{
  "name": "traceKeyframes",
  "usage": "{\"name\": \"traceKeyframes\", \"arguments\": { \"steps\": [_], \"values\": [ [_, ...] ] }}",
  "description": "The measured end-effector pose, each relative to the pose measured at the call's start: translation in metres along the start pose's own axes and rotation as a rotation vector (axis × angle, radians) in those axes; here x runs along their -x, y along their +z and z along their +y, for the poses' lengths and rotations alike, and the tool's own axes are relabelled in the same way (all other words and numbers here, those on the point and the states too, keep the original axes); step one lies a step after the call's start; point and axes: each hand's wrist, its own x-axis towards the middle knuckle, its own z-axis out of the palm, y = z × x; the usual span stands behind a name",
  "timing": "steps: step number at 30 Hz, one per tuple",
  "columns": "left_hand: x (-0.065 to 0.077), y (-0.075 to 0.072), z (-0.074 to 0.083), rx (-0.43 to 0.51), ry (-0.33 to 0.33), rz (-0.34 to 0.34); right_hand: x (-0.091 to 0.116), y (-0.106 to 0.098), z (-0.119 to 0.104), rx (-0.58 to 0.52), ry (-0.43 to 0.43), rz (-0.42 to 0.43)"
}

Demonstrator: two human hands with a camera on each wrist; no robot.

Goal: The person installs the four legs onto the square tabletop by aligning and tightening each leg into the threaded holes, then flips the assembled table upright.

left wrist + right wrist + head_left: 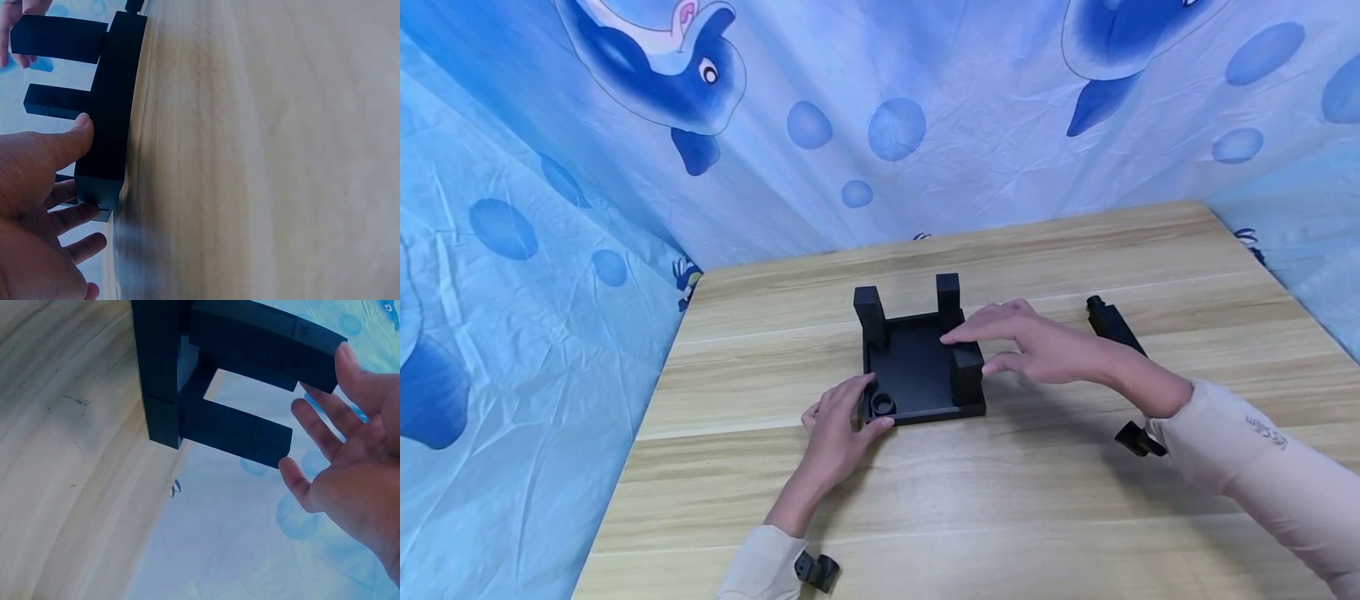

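Observation:
A square black tabletop [913, 367] of a small table model lies upside down, three block legs [967, 377] standing up from its corners. A round socket [883, 404] shows at the near-left corner. My left hand [835, 429] holds that corner; in the left wrist view the thumb presses one side face and the fingers touch the adjoining one. My right hand [1048, 346] is spread over the right side, fingers fairly straight around the near-right leg's top. In the right wrist view its thumb touches or nearly touches one leg [269, 344]. A loose black leg [1112, 323] with a threaded end lies to the right.
The wooden table [730, 375] reaches back to a blue curtain [820, 192] printed with dolphins and bubbles. Curtain also hangs at left and right. The right forearm partly covers the loose leg. Black wrist-camera mounts [817, 572] stick out below both sleeves.

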Motion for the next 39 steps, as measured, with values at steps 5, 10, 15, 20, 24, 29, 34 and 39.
{"name": "traceKeyframes", "arguments": {
  "steps": [5,10,15,20,24,29,34,39],
  "values": [
    [0.000,0.000,0.000,0.001,0.000,-0.001,-0.002,0.003,-0.002,-0.022,0.088,0.032],
    [0.000,0.001,-0.001,0.002,0.007,0.003,-0.005,0.011,-0.002,-0.035,0.182,0.080],
    [0.000,0.000,0.000,0.005,0.003,0.003,-0.005,0.014,0.000,-0.048,0.214,0.083],
    [0.000,0.000,0.000,0.006,0.002,0.002,-0.002,0.005,-0.002,-0.037,0.137,0.046],
    [0.000,0.001,-0.001,0.005,0.002,-0.001,-0.001,-0.001,-0.004,-0.005,0.047,-0.001],
    [0.000,0.001,-0.001,0.006,-0.001,-0.004,-0.002,0.000,-0.005,0.010,0.015,0.000],
    [0.000,0.001,-0.002,0.002,0.003,0.001,-0.005,0.006,-0.005,0.026,0.094,0.039],
    [0.000,0.002,-0.002,0.004,0.008,0.008,-0.009,0.011,-0.006,0.027,0.148,0.032]
  ]
}}
